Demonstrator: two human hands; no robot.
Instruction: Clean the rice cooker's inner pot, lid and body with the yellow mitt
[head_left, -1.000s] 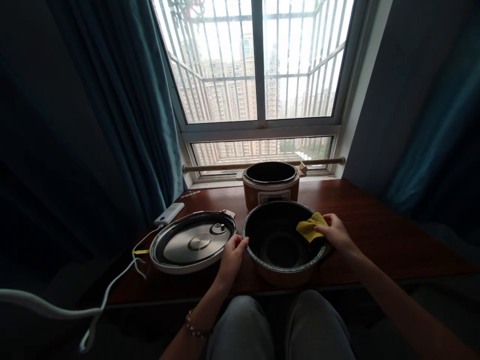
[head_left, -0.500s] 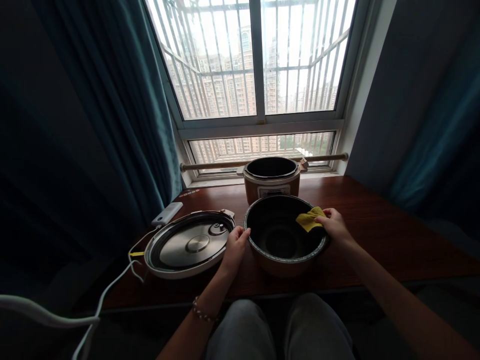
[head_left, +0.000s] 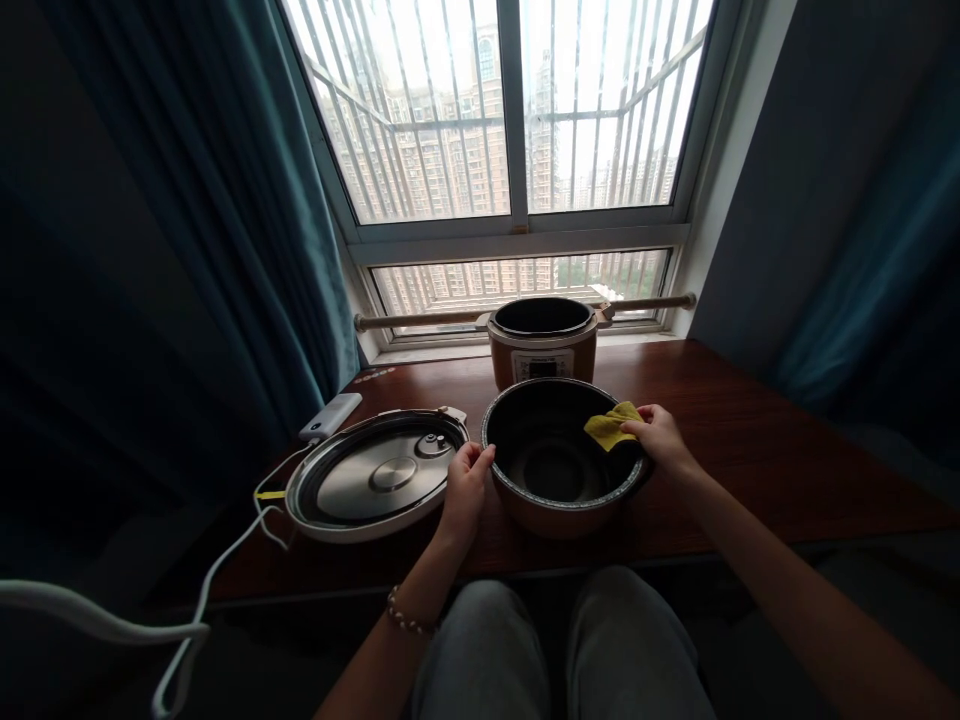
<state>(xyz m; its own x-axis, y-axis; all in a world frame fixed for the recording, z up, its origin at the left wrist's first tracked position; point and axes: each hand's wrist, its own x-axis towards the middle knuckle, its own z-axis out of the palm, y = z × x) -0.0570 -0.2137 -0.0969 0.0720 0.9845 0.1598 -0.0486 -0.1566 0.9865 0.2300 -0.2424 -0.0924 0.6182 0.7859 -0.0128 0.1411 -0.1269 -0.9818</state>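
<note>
A round inner pot (head_left: 567, 470), dark inside with a pale speckled rim, stands on the table in front of me. My left hand (head_left: 469, 476) is closed on its left rim, thumb and fingers pinching the edge. At the right rim my right hand (head_left: 658, 440) is closed on a yellow cloth (head_left: 609, 427), which hangs over the inside of the wall. Just behind the pot is the cooker body (head_left: 504, 358), brown with cream handles and a front control panel. The cooker lid (head_left: 361, 486) lies to the left, its metal inner side facing up.
A white power strip (head_left: 331, 414) lies at the table's left side, with a white cable (head_left: 217, 568) running off the edge. The brown wooden table (head_left: 757, 450) meets a barred window behind. Blue curtains (head_left: 247, 200) hang at the left.
The view has tipped slightly, so everything sits a little higher in it. Both hands keep their places at the pot's rim, and the yellow cloth has shifted only slightly.
</note>
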